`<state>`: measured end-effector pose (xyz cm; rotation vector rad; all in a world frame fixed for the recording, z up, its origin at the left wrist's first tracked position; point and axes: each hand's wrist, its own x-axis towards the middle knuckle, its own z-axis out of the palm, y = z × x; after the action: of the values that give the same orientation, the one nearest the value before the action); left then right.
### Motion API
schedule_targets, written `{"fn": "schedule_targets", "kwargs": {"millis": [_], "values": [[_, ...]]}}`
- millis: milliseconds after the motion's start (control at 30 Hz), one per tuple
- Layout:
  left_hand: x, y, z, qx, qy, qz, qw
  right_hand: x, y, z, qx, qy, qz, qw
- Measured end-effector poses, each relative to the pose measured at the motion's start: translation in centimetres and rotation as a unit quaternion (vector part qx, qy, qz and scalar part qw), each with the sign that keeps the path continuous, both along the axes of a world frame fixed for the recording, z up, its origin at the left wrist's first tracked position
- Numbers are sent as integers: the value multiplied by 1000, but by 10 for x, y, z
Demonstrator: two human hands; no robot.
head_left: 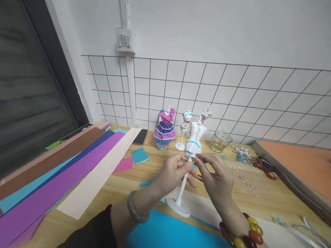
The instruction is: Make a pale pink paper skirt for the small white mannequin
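Observation:
A small white mannequin (196, 135) on a thin stand leans slightly, its round base (177, 207) low in front of me. Blue bits show round its hips. My left hand (177, 169) closes its fingers around the pole just below the torso. Thumb and index finger of my right hand (214, 171) are pinched together at the torso's lower edge; whatever lies between them is too small to make out. A bright blue sheet (176, 235) and a pale strip (208, 207) lie beneath.
Colored paper strips (93, 183) cover the left side. A dressed mannequin (165, 129), two smaller mannequins and a glass jar (221, 141) stand at the back. Red-handled scissors (265, 170), a clear disc (248, 180) and an orange board (304, 164) lie right.

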<state>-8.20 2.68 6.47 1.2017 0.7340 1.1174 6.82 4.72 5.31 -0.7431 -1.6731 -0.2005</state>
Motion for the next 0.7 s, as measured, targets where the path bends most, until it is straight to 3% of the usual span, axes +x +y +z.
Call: {"fn": "schedule_targets", "kwargs": {"millis": [700], "values": [[2, 0, -3, 4, 16, 23, 1000, -1, -1, 1, -28, 2, 14, 999]]}}
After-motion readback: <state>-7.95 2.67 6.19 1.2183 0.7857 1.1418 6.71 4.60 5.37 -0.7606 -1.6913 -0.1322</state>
